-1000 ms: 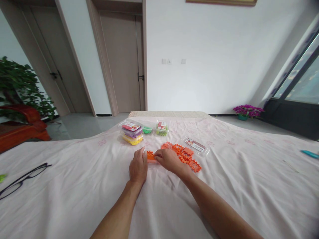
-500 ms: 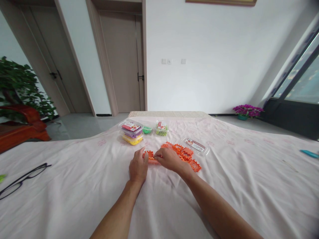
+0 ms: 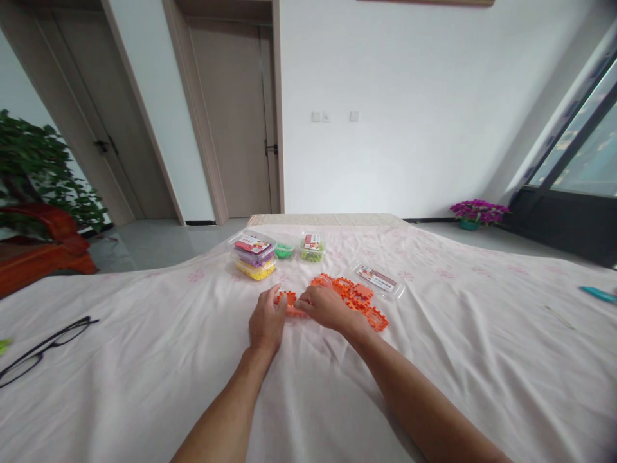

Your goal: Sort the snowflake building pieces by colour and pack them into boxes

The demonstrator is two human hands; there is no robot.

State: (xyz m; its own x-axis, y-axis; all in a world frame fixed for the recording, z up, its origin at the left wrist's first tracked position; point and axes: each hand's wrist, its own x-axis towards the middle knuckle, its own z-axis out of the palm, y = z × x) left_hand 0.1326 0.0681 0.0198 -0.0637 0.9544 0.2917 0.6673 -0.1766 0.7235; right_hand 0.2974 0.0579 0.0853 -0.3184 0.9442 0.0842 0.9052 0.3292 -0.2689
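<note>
A small clear plastic box [image 3: 295,313] with orange interlocking blocks [image 3: 288,297] in it sits between my hands, low on the cloth. My left hand [image 3: 265,319] is closed round its left side, thumb toward me and fingers on the far side. Over the right edge of the box, my right hand [image 3: 324,305] has its fingertips pinched together; whatever they hold is hidden. Just beyond and right of that hand lies a loose spread of orange square blocks [image 3: 362,294] with toothed edges, partly covered by the hand and wrist.
A clear labelled lid [image 3: 378,281] lies right of the blocks. Farther back stand stacked boxes of purple and yellow blocks [image 3: 255,262], a box of green blocks [image 3: 283,251] and a lime-green one [image 3: 312,248]. Glasses [image 3: 43,347] rest at left, a blue object [image 3: 598,294] at far right.
The view has shifted very slightly. Both hands stay at the box in nearly the same pose, and the blocks and boxes have not visibly moved.
</note>
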